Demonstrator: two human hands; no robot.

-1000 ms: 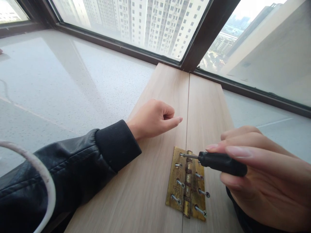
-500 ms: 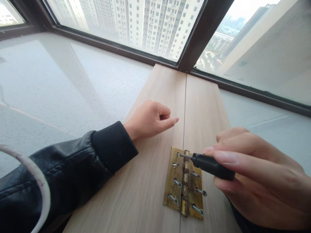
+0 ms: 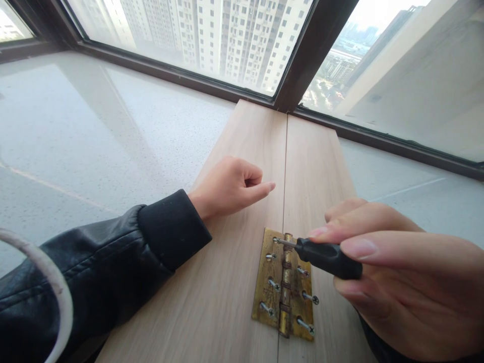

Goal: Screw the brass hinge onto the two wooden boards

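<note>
Two pale boards (image 3: 204,282) lie edge to edge. The right hand (image 3: 408,282) is pinched narrow; the left hand (image 3: 225,189), curled into a loose fist, lies over one board. The brass hinge (image 3: 286,292) straddles the seam lengthwise. The screwdriver (image 3: 328,258), in the right-hand pinch, points left, long axis crossing the hinge, tip at the top-left screw (image 3: 276,240).

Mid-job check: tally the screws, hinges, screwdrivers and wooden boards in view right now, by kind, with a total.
Screws: 7 visible; the screwdriver or the fingers may hide another
Hinges: 1
Screwdrivers: 1
Boards: 2
Total: 11 visible
</note>
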